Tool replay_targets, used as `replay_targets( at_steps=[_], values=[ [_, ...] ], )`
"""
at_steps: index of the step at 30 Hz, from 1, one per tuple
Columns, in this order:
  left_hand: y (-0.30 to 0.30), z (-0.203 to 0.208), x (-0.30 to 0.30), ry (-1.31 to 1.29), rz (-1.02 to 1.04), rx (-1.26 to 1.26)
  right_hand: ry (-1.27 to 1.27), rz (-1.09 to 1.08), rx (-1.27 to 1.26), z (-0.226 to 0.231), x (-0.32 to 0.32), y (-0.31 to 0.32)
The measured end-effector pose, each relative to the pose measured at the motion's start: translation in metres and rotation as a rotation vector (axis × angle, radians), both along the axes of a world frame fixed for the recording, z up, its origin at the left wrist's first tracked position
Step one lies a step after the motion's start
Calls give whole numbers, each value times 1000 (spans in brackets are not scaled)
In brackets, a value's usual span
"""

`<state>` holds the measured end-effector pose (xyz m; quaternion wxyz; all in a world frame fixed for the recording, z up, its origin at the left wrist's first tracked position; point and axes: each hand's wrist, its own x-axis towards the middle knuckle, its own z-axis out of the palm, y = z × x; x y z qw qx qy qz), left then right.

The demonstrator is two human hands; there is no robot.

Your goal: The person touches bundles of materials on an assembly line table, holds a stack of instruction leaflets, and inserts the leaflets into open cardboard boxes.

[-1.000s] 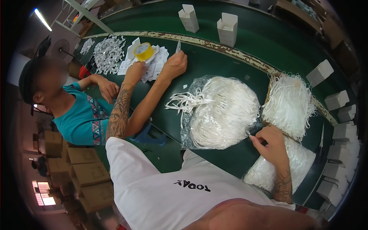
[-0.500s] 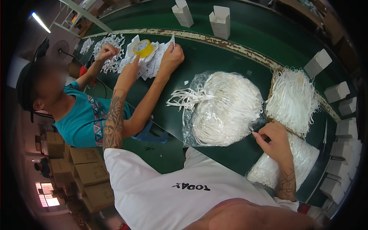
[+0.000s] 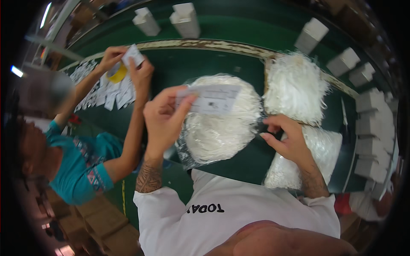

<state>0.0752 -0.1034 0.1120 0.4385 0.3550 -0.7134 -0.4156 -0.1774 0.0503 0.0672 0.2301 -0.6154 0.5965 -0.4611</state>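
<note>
In front of me, my left hand (image 3: 164, 117) pinches a folded printed leaflet (image 3: 220, 102) between thumb and fingers. The leaflet hangs over a clear plastic bag (image 3: 185, 147) full of white cords (image 3: 218, 143). My right hand (image 3: 288, 136) is at the right side of this bag, thumb and forefinger curved and apart, with nothing plainly between them. Beneath my right wrist lies another clear bag of white cords (image 3: 326, 149). Beyond that hand is a loose pile of white cords (image 3: 294, 85) on a brown cardboard piece.
A co-worker in a teal shirt (image 3: 77, 166) stands at my left, both hands on a paper slip (image 3: 134, 55). Near them are a yellow tape roll (image 3: 116, 73) and spread leaflets (image 3: 111, 94). White boxes (image 3: 185, 21) stand along the far side, more (image 3: 373, 136) at right. Scissors (image 3: 344, 113) lie right.
My left hand has come back from the leaflet pile with a leaflet, now over the bag. My right hand's fingertips have parted slightly. The co-worker now holds a slip. The view has shifted.
</note>
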Motion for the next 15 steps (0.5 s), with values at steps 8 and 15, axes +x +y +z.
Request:
replay_targets(
  at_steps=[8,15],
  values=[
    [23,-72,-78,320,-624,545,-212,-202,84,3,-1,5],
    [18,-69,-81,568,-1020,1146,-339,-120,239,13,-1,-11]
  ],
)
